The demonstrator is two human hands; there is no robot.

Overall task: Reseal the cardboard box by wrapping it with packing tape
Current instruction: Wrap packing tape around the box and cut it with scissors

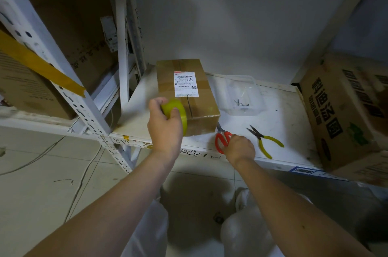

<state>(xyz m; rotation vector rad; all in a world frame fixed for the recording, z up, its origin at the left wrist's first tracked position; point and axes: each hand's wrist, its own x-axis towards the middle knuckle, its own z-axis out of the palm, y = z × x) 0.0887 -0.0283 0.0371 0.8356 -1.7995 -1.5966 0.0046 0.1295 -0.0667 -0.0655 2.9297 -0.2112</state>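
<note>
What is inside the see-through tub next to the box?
In the clear tub lie a few small dark metal bits, maybe screws or nails; they are too small to tell. Nothing covers them, since the tub has no lid and its walls are see-through.

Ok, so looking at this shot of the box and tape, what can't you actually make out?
Head view only:
- Tape roll: free end and core hidden by the left hand.
- Scissors: one red loop covered by the right hand; its grip cannot be judged.
- Cardboard box: label text too small; far and left sides out of sight.
- Clear tray: small metal pieces too tiny to identify.
</note>
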